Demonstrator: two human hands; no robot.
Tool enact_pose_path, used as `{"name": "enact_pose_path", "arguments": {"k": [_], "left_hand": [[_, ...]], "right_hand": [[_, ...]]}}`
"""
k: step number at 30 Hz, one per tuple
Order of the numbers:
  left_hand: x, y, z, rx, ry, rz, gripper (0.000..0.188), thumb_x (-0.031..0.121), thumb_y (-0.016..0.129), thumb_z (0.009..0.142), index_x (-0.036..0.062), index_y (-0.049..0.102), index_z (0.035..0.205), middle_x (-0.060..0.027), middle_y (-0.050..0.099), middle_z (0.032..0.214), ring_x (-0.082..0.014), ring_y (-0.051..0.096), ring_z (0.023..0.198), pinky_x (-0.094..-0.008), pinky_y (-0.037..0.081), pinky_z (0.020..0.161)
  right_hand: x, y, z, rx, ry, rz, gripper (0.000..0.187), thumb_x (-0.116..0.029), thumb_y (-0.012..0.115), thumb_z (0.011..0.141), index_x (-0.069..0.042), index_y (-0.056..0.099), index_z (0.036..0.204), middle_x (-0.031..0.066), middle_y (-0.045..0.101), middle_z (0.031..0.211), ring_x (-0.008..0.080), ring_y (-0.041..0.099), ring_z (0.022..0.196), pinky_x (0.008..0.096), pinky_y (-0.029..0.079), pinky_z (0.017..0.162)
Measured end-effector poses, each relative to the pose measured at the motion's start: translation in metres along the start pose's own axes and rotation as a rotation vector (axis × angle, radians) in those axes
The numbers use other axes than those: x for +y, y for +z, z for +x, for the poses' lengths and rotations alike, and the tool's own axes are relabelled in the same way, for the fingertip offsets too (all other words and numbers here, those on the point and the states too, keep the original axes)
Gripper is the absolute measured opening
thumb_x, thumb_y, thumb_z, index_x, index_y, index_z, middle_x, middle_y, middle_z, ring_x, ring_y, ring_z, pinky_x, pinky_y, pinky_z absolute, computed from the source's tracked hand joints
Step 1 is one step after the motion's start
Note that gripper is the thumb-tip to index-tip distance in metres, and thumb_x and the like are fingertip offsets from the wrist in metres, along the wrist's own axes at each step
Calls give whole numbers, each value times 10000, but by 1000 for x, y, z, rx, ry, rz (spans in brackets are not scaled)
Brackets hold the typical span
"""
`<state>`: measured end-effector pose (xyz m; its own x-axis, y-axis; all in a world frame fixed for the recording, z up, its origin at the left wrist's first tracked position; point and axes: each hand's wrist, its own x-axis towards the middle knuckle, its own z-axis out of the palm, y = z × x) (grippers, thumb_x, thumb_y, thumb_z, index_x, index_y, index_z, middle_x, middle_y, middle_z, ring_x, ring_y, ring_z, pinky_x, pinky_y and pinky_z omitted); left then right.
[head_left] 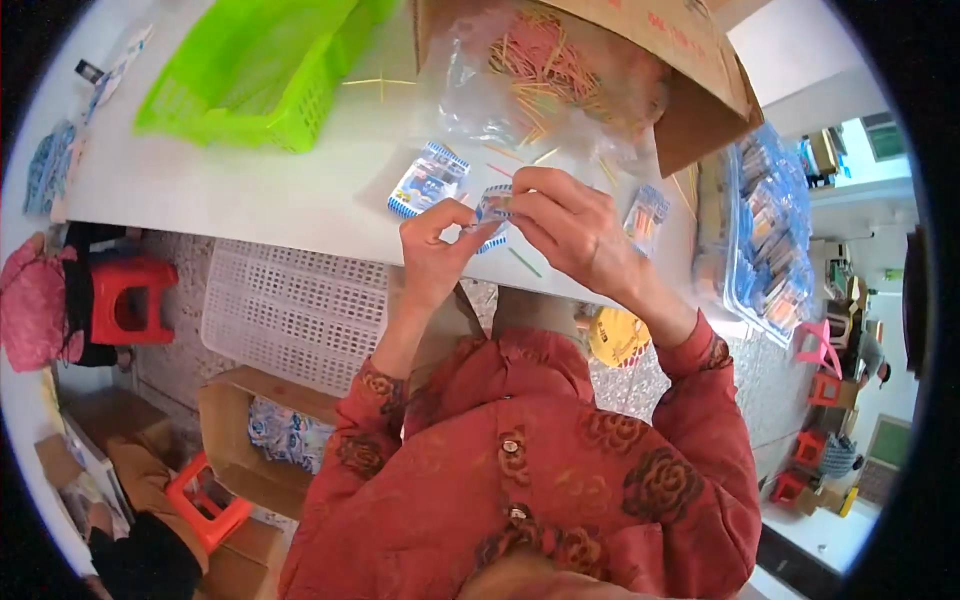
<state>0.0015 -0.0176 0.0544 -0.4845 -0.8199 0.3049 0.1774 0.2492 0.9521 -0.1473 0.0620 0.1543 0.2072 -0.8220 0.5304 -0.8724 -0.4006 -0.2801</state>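
Over the table's near edge, my left hand [436, 248] and my right hand [578, 225] pinch a small clear plastic bag [492, 207] with blue-and-white striped edges. Fingers of both hands are closed at its upper part and hide much of it. Beyond my left hand lies a flat blue-and-white packet [430, 182]. Another small packet [647, 216], with orange-pink sticks showing inside, is beside my right wrist. Several thin coloured sticks [524, 263] are scattered around the hands, a green one close to the edge.
A tipped cardboard box [690, 60] and a clear bag of pink and yellow sticks [545, 60] stand at the back. A bright green basket [290, 110] is far left. At right, a clear tub [735, 270] holds many packets. Below the table sits a white crate [290, 310].
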Motion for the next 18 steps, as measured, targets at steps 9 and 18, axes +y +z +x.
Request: {"name": "enact_pose_path", "arguments": {"k": [9,18], "left_hand": [[5,11,-4,-73,97,240,151,-37,721,664,11,579,688,-39,575,628,-104,517,548,-249,424,525],[0,24,-5,-74,115,266,117,-70,670,670,3,600,729,-17,588,681,-76,545,642,-210,436,589]], "right_hand": [[1,-4,-23,-214,177,96,130,-20,627,728,-27,552,835,98,568,841,288,590,753,385,482,605],[13,17,-27,-11,110,7,116,-28,628,724,-39,532,788,85,550,799,252,558,749,366,472,633]]}}
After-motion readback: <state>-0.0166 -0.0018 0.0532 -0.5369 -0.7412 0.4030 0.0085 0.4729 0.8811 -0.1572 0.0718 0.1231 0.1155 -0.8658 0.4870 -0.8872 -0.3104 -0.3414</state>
